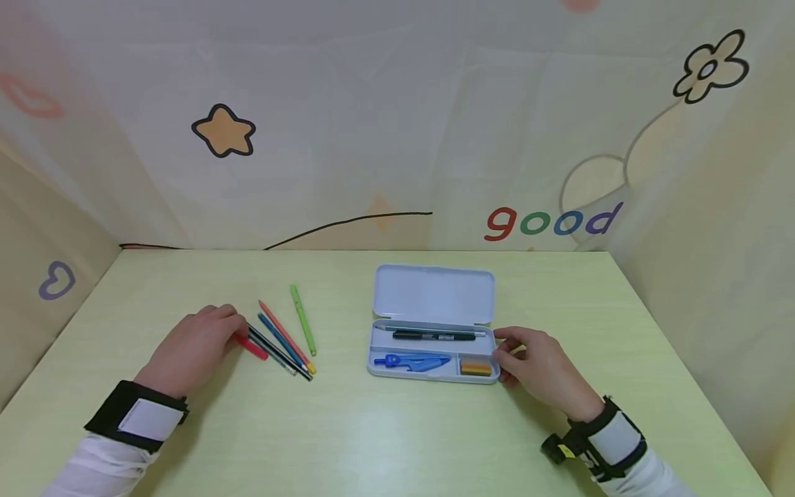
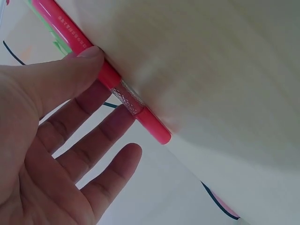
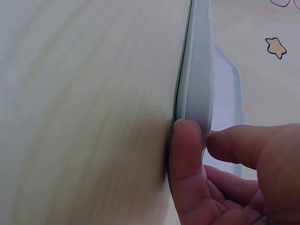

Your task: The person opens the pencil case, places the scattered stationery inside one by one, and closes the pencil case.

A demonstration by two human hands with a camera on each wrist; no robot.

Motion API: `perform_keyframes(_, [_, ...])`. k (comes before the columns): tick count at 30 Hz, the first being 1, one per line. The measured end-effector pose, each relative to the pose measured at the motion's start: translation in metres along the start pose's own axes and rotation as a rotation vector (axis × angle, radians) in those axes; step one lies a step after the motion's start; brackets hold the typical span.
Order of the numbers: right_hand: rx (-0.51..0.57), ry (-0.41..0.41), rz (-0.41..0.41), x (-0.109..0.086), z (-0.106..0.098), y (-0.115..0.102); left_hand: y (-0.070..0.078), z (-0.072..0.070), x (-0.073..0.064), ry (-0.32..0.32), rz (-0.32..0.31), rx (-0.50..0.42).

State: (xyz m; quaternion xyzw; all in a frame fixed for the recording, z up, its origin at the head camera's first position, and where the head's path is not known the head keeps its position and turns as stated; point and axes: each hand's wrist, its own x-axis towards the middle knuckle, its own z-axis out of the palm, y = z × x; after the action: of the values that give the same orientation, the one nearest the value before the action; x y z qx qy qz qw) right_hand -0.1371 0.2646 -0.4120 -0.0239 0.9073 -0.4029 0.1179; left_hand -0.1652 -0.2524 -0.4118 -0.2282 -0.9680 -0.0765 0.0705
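On the pale table (image 1: pixel 348 442), open pencil case (image 1: pixel 433 293) lies right of centre, lid laid back. Right hand (image 1: pixel 545 366) holds its right end between thumb and curled fingers. Left hand (image 1: pixel 201 342) pinches red pen (image 1: pixel 253 347), thumb against fingertips. Beside that pen: loose pencils (image 1: pixel 286 336), with green pen (image 1: pixel 303 320) slightly apart. Inside case: black pen (image 1: pixel 433 336) in back slot, blue compass (image 1: pixel 415 361) front left, small orange-brown block (image 1: pixel 475 370) front right.

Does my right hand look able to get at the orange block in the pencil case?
Probably yes: the pencil case is open, nothing visible covers the orange block, and the right hand is beside it. Its fingers pinch the case's edge, though, so they'd likely release that first.
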Motion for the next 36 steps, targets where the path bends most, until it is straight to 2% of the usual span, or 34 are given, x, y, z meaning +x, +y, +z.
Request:
perform_keyframes(17, [0.000,-0.005,-0.012,0.001,0.000,0.000,-0.001,-0.003,-0.010,0.014,0.001,-0.003])
perform_keyframes(24, [0.000,-0.003,-0.015,0.001,0.001,0.001,0.003,-0.010,-0.012,0.009,0.003,0.013])
perform_keyframes(36, [0.006,-0.002,-0.015,0.000,0.000,0.001,0.013,-0.021,-0.011,0.058,0.004,0.013])
